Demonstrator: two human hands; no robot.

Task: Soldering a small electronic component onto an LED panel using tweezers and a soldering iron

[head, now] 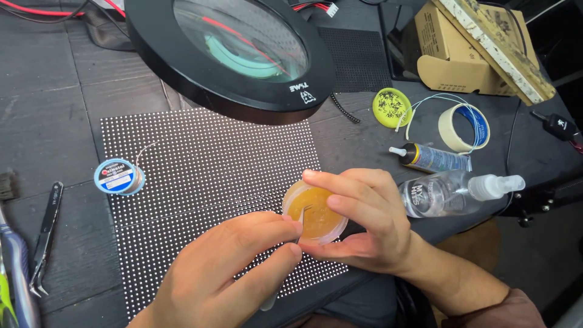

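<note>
Small round clear tub of amber paste sits over the near edge of the black dotted panel, my right hand curled round it, my left hand pinching thin metal tweezers, tips in the paste; best to take only a dab and keep the tub level. Outward: blue-labelled wire spool left, clear spray bottle and glue tube right, brown cardboard box far right.

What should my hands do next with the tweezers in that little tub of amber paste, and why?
Probably lift the tweezers a touch, straight up out of the paste. Their tips already sit in the amber paste of the small round tub, which the right hand steadies over the dotted panel, while the left hand pinches the tool.
</note>
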